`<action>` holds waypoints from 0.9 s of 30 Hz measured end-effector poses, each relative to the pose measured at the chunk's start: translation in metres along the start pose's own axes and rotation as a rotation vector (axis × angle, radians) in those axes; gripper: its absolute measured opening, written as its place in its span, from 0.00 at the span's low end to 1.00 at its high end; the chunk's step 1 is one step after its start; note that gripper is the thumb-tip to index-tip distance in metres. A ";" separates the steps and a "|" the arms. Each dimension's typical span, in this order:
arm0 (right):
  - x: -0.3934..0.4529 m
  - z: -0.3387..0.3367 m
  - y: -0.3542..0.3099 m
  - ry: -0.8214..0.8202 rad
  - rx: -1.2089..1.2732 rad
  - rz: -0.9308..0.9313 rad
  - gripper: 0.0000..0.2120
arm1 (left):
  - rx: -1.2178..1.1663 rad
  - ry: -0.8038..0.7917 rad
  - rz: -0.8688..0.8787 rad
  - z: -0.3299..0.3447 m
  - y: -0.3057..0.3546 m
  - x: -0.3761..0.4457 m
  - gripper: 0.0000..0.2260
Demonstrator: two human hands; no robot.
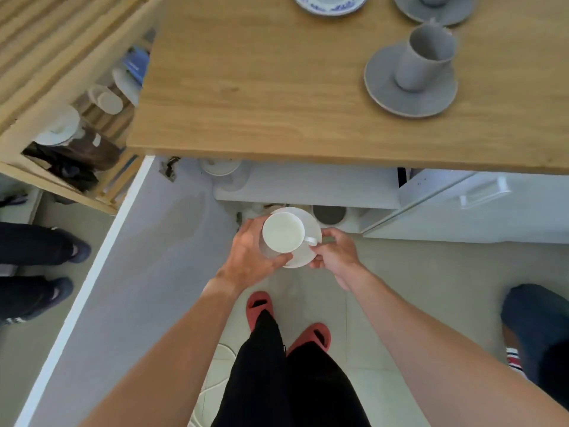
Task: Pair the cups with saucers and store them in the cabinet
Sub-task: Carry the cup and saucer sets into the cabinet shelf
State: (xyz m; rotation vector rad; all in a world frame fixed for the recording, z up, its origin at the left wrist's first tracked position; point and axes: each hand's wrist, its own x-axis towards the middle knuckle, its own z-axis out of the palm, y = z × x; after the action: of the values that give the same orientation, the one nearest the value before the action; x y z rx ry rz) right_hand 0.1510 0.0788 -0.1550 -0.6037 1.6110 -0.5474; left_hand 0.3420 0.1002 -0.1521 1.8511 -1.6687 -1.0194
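Cabinet [308, 186] interior mostly hidden under the tabletop [261, 87]; only pale crockery on the upper shelf and a dark round thing on the lower one, hard to identify. At the far edge, blue-patterned saucer [329, 4] cut off, likewise one grey set [434, 7]. On the tabletop three sets in all, just one whole: grey cup [426, 57] upright on grey saucer [409, 81]. Below, in front of the open cabinet, one white cup [283, 231] on one white saucer [303, 241]. Left hand [249, 257] in a holding grip around cup and saucer's left side; right hand [335, 251] pinching the saucer's right rim beside the cup handle.
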 end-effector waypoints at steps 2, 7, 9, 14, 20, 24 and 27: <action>0.033 0.007 0.004 0.014 0.002 -0.007 0.11 | -0.025 0.021 -0.007 0.015 -0.019 0.023 0.37; 0.113 0.017 0.019 0.024 -0.062 -0.052 0.11 | -0.029 0.003 0.006 0.055 -0.074 0.077 0.37; 0.137 0.018 0.023 0.029 -0.077 -0.054 0.11 | -0.002 -0.027 0.007 0.065 -0.085 0.095 0.38; 0.180 0.017 0.016 0.072 -0.018 -0.029 0.12 | 0.023 -0.050 0.016 0.080 -0.092 0.141 0.39; 0.232 0.026 -0.007 0.133 0.039 -0.068 0.09 | 0.084 -0.091 0.002 0.080 -0.094 0.206 0.41; 0.254 0.034 -0.023 0.125 0.150 -0.092 0.10 | 0.105 -0.062 -0.031 0.076 -0.090 0.237 0.39; 0.267 0.040 -0.028 0.132 0.175 -0.108 0.14 | 0.065 -0.048 -0.047 0.080 -0.094 0.253 0.37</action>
State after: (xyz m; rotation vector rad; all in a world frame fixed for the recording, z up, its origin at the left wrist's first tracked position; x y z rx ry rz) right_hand 0.1675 -0.1196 -0.3393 -0.5342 1.6394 -0.8138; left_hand 0.3407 -0.1185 -0.3295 1.9302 -1.7119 -1.0477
